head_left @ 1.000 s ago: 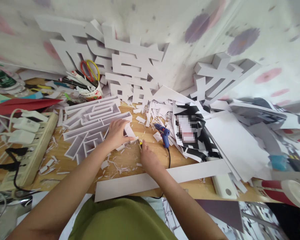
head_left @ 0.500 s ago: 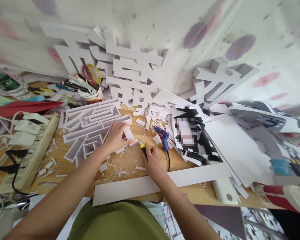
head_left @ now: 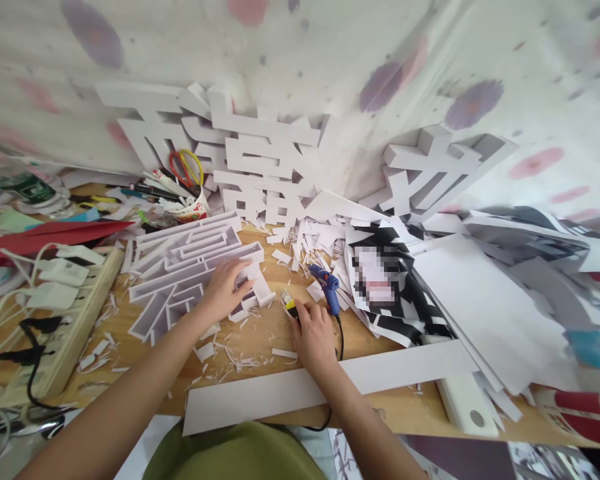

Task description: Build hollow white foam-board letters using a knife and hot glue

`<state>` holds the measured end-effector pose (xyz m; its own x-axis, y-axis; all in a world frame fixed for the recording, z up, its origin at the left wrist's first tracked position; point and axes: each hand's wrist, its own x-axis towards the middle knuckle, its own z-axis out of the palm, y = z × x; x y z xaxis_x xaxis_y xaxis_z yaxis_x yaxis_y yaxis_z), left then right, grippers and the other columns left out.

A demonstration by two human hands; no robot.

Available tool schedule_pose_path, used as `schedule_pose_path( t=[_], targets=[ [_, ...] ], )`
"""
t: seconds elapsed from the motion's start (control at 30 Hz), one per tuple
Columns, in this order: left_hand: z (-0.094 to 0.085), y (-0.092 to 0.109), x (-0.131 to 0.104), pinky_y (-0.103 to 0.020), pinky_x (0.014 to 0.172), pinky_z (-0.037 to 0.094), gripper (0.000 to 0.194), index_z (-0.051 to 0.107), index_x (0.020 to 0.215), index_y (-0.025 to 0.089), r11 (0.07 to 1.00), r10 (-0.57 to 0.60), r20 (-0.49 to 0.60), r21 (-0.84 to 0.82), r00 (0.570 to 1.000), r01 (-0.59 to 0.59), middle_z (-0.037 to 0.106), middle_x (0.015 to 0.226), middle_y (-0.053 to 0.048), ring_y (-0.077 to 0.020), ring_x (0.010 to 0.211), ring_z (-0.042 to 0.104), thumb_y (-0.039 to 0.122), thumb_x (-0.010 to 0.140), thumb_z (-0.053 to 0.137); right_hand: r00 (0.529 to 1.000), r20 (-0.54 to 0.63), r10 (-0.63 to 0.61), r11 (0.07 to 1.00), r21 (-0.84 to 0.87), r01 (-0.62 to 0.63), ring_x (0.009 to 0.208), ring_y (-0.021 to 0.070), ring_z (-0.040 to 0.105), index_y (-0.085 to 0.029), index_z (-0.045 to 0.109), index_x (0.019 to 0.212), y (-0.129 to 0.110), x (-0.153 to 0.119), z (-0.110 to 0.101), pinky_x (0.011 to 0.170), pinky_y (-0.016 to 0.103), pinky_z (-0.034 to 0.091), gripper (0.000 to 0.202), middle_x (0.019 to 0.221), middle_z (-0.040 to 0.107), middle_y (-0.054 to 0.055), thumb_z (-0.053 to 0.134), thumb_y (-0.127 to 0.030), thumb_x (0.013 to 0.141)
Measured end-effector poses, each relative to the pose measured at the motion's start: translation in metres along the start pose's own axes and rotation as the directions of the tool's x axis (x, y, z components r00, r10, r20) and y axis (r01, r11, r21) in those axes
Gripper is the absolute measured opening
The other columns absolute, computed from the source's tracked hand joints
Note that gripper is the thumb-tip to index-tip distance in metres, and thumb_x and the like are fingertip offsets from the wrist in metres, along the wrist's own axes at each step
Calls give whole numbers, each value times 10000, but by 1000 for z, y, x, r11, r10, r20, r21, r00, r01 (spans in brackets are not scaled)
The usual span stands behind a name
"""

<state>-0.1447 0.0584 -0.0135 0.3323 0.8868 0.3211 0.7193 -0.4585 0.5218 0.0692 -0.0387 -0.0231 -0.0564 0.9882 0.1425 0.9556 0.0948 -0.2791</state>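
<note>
My left hand point(head_left: 227, 290) rests over the right side of a white foam-board letter point(head_left: 180, 290) with upright walls, lying flat on the bench. Its thumb and forefinger are spread apart against the walls; the other fingers are partly hidden. A short white wall section point(head_left: 263, 297) stands just right of the thumb. My right hand point(head_left: 316, 333) is closed around a yellow-and-black utility knife point(head_left: 292, 308), whose tip points up and left, a little apart from the letter. Right beside that hand lies a blue glue gun point(head_left: 329, 287) with its black cord.
A long white strip point(head_left: 260, 400) crosses the front edge. White offcuts point(head_left: 305, 247) litter the wood. Finished white letters point(head_left: 265, 160) lean on the back wall. Left are a power strip point(head_left: 83, 327) and a cup of scissors point(head_left: 193, 210); right, stacked white sheets point(head_left: 480, 300).
My left thumb has moved back from the small wall piece, which now stands against the letter. My right hand with the knife has drawn slightly away to the right. The camera has tilted up.
</note>
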Motion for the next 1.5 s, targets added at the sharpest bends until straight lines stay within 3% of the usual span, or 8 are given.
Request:
schedule_pose_path(
  t=[0.17, 0.3, 0.43, 0.6, 0.9, 1.13, 1.3, 1.5],
  targets=[
    [-11, 14, -6, -427, 959, 399, 274, 549, 1076, 219, 998, 65, -66, 0, 996, -65, 595, 1099, -76, -229, 1081, 508, 316, 824, 503, 990, -106, -89, 987, 125, 102, 788, 190, 503, -184, 621, 786, -1, 4, 5, 736, 294, 392, 183, 801, 605, 50, 470, -194, 889],
    [-15, 30, -9, -463, 985, 363, 243, 610, 962, 220, 983, 179, 31, 29, 983, -180, 583, 1053, -71, -250, 1073, 485, 339, 749, 614, 996, -69, -59, 988, 142, 68, 766, 190, 516, -182, 598, 741, -4, 10, 8, 692, 285, 387, 130, 764, 600, 38, 526, -180, 849],
    [-10, 38, -9, -463, 966, 374, 204, 640, 820, 211, 980, 184, 118, 58, 976, -192, 571, 976, -64, -253, 1026, 476, 360, 689, 689, 1000, -1, -25, 987, 156, 24, 799, 193, 527, -179, 589, 732, -9, 15, 1, 697, 279, 387, 111, 783, 600, 41, 539, -130, 819],
    [-2, 40, -7, -425, 888, 416, 133, 635, 692, 200, 985, 146, 154, 72, 977, -159, 577, 929, -67, -240, 963, 480, 303, 770, 600, 999, 45, 8, 985, 174, -16, 817, 184, 528, -180, 588, 725, -12, 15, -6, 711, 269, 390, 109, 791, 598, 33, 556, -108, 799],
    [4, 45, -6, -413, 888, 411, 125, 616, 655, 182, 985, 111, 190, 108, 975, -133, 599, 886, -64, -230, 912, 484, 222, 770, 588, 995, 77, -60, 973, 227, 41, 881, 187, 515, -217, 693, 805, -7, 14, -9, 768, 271, 411, 144, 848, 636, 35, 556, -222, 851],
    [6, 43, -5, -417, 885, 417, 132, 605, 651, 185, 987, 100, 213, 105, 972, -125, 606, 851, -67, -229, 916, 495, 224, 772, 573, 998, 66, -21, 982, 189, 8, 914, 189, 522, -202, 661, 906, -4, 10, -7, 783, 279, 409, 178, 910, 620, 52, 504, -137, 854],
    [2, 45, -6, -439, 913, 397, 142, 607, 652, 194, 984, 107, 203, 117, 973, -133, 612, 840, -63, -231, 906, 515, 239, 775, 552, 992, 119, -51, 993, 113, 38, 839, 170, 558, -183, 634, 786, -1, 9, -12, 724, 253, 395, 181, 842, 632, 48, 488, -219, 888],
    [-12, 44, -13, -439, 862, 421, 133, 601, 613, 209, 990, 84, 220, 89, 972, -106, 631, 874, -47, -229, 879, 544, 227, 738, 558, 980, 191, -47, 997, 72, 34, 815, 149, 591, -186, 614, 864, 6, 7, -12, 653, 231, 379, 171, 865, 649, 37, 447, -170, 899]
  ],
)
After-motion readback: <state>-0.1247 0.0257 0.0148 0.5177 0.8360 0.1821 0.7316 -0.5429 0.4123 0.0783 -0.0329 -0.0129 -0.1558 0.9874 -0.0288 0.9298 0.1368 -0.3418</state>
